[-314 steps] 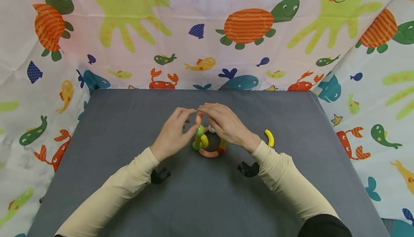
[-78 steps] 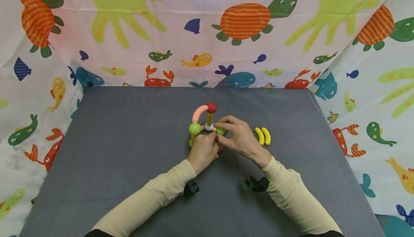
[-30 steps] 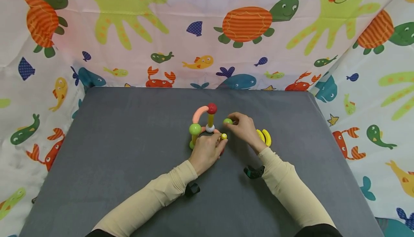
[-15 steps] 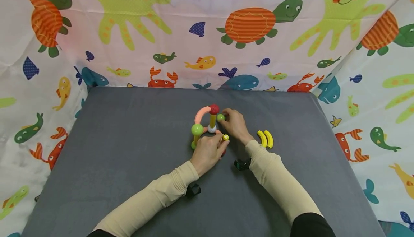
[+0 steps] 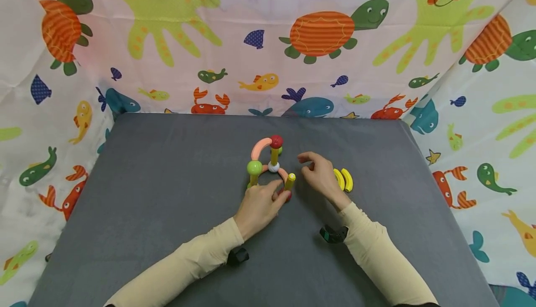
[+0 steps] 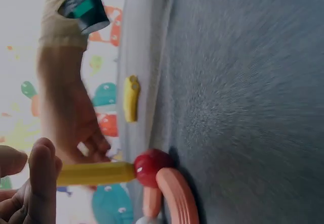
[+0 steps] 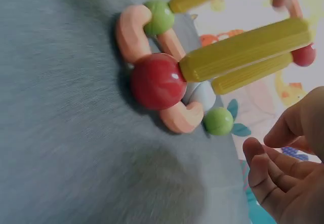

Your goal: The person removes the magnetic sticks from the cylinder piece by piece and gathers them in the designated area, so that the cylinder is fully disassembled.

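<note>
A toy of balls and rods stands on the table. Curved salmon pieces (image 7: 132, 34) form its base with a red ball (image 7: 158, 81), a white ball (image 5: 273, 167) and a green ball (image 7: 159, 17). Yellow rods rise from these. A salmon arc (image 5: 260, 148) joins the upper green ball (image 5: 254, 167) to the upper red ball (image 5: 276, 141). The front-right yellow rod (image 5: 290, 182) has a bare top. Beside it is my left hand (image 5: 258, 207), fingers loose, gripping nothing. My right hand (image 5: 321, 173) hovers right of the toy, holding nothing. A loose green ball (image 7: 219, 121) lies behind the toy.
Two curved yellow pieces (image 5: 343, 180) lie side by side right of the toy, near my right wrist. A grey cloth covers the table (image 5: 176, 167). A sea-animal curtain (image 5: 234, 32) hangs behind its far edge and along the sides.
My right hand took the green ball off the front-right rod, set it behind the toy and drew back right. My left hand let go of that rod. Earlier, a second yellow piece joined the first.
</note>
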{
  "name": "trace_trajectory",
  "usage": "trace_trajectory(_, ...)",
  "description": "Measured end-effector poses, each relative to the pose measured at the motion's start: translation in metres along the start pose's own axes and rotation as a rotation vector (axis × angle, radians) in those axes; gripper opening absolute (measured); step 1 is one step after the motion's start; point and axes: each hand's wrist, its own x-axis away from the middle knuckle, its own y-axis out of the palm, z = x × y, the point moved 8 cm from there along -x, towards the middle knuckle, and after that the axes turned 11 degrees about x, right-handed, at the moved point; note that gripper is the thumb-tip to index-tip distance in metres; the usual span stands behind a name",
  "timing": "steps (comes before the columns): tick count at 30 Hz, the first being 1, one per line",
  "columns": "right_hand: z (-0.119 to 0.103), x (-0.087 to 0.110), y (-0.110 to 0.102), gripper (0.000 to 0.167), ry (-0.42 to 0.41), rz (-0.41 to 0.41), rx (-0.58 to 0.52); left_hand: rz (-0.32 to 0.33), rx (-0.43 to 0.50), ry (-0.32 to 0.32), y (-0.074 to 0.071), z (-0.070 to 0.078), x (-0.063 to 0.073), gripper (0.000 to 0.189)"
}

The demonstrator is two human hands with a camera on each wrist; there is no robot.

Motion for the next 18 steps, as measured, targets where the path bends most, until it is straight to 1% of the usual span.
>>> trace_trajectory(2, 0.002, 0.015, -0.003, 0.036, -0.029, -0.013, 0.008, 0.030, -0.018, 0.019, -0.016, -0.001, 0.010, 0.007)
trace_trajectory(3, 0.004, 0.022, -0.003, 0.035, -0.040, -0.025, 0.013, 0.037, -0.032, 0.019, -0.025, -0.004, 0.014, 0.007)
trace_trajectory(4, 0.005, 0.028, -0.001, 0.035, -0.050, -0.037, 0.017, 0.042, -0.042, 0.006, -0.034, -0.011, 0.017, 0.009)
trace_trajectory(6, 0.007, 0.040, 0.005, 0.034, -0.069, -0.065, 0.019, 0.038, -0.057, -0.048, -0.048, -0.030, 0.019, 0.012)
trace_trajectory(7, 0.007, 0.043, 0.007, 0.034, -0.075, -0.078, 0.023, 0.029, -0.059, -0.079, -0.054, -0.041, 0.017, 0.013)
trace_trajectory(9, 0.007, 0.048, 0.014, 0.035, -0.082, -0.095, 0.022, -0.021, -0.046, -0.147, -0.059, -0.064, 0.014, 0.016)
trace_trajectory(11, 0.005, 0.051, 0.021, 0.037, -0.092, -0.110, 0.025, -0.085, -0.020, -0.197, -0.056, -0.083, 0.010, 0.019)
trace_trajectory(13, -0.001, 0.052, 0.027, 0.039, -0.120, -0.116, 0.022, -0.169, 0.021, -0.231, -0.049, -0.096, 0.008, 0.025)
trace_trajectory(16, -0.011, 0.052, 0.034, 0.035, -0.171, -0.109, 0.028, -0.276, 0.066, -0.242, -0.034, -0.105, 0.004, 0.031)
trace_trajectory(18, -0.017, 0.052, 0.037, 0.030, -0.200, -0.093, 0.029, -0.311, 0.076, -0.238, -0.025, -0.106, 0.002, 0.030)
